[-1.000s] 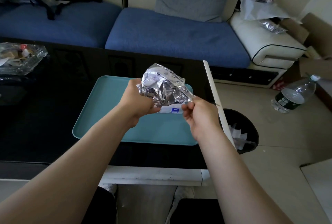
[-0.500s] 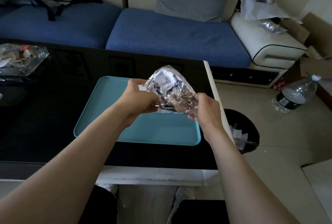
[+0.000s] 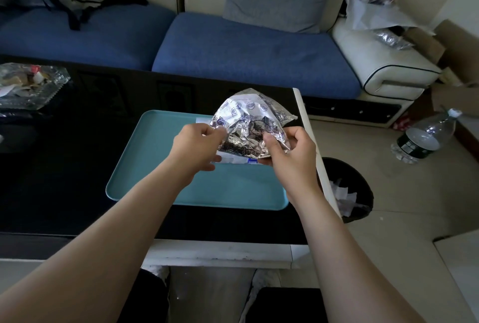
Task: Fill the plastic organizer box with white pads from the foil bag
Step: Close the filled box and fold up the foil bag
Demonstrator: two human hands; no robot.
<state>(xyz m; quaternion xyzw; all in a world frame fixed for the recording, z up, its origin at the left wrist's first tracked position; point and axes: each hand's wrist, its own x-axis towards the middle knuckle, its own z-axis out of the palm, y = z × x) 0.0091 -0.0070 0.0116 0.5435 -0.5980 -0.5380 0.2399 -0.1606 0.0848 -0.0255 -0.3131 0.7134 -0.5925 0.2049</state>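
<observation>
Pinches the foil bag at its 9 o'clock edge with the left hand, fingertips pressed together on foil; grips its 4 o'clock corner with the right hand. Holds it above the teal tray, toward 2 o'clock.

Dim daylight, sharp, wide-angle edge distortion

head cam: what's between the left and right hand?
The crumpled foil bag, gripped by left hand and right hand above the teal tray; shown in the head view.
</observation>
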